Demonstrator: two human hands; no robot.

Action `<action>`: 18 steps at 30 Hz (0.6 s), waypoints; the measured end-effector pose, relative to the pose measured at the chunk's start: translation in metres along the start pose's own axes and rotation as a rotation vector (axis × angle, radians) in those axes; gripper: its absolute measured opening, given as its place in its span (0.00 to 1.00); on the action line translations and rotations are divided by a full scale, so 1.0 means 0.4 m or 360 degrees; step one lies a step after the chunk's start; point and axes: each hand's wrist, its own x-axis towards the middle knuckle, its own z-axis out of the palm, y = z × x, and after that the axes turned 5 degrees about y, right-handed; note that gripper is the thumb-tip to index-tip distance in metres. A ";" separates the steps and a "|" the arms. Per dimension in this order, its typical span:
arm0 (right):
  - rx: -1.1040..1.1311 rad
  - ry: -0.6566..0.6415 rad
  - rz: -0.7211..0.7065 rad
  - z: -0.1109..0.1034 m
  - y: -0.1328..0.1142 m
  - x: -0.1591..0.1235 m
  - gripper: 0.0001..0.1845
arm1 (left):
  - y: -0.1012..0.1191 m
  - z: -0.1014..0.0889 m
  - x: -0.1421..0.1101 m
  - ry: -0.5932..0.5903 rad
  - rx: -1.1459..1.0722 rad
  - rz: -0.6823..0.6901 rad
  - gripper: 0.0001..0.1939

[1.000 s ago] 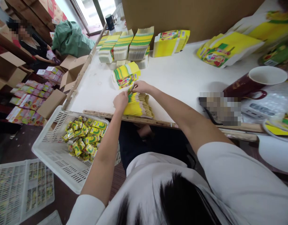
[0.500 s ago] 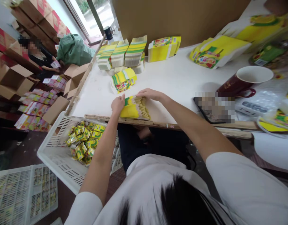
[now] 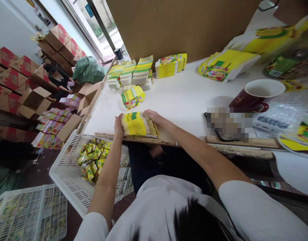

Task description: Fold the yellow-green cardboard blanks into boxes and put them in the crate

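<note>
At the far left of the frame, red-and-brown boxes [image 3: 12, 80] stand piled up, and a person in dark clothes [image 3: 59, 79] sits beside open cartons. Nearer, at lower left, a white basket [image 3: 66, 164] holds small yellow packets [image 3: 93, 158]. Left of centre, my left hand [image 3: 119, 126] rests against the left end of the stack of yellow sleeves [image 3: 136, 126], which lies at the front edge of the white table [image 3: 174, 97], in the middle of the frame. My right hand [image 3: 154, 117] touches its upper right corner, fingers close together; I cannot tell whether either hand is clamped on it. Just behind sits a smaller yellow bundle [image 3: 132, 97], with banded stacks [image 3: 142, 70] beyond. Towards the upper right lie large yellow sleeves [image 3: 224, 67]; below them, a maroon mug [image 3: 244, 100] stands near a dark flat item [image 3: 226, 136], its top blurred.
</note>
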 end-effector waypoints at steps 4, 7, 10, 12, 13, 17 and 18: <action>0.0087 -0.0123 0.0059 -0.024 -0.002 -0.031 0.34 | -0.006 0.043 -0.031 -0.0101 -0.0236 -0.0140 0.33; 0.0201 -0.0177 0.0143 -0.045 -0.007 -0.060 0.40 | 0.002 0.049 -0.053 -0.0172 -0.0321 -0.0256 0.33; 0.0264 -0.0090 0.0233 -0.044 -0.007 -0.076 0.43 | 0.004 0.053 -0.069 -0.0237 -0.0353 -0.0335 0.34; 0.0231 0.0007 0.0242 -0.038 -0.005 -0.081 0.43 | 0.004 0.056 -0.075 -0.0278 -0.0354 -0.0367 0.34; 0.0207 0.0047 0.0238 -0.037 -0.004 -0.083 0.44 | 0.004 0.057 -0.076 -0.0293 -0.0351 -0.0378 0.35; 0.0117 0.0205 0.0210 -0.038 -0.004 -0.107 0.49 | -0.001 0.064 -0.074 -0.0299 -0.0328 -0.0384 0.35; 0.0086 0.0243 0.0198 -0.037 -0.005 -0.117 0.49 | -0.004 0.067 -0.074 -0.0290 -0.0321 -0.0373 0.34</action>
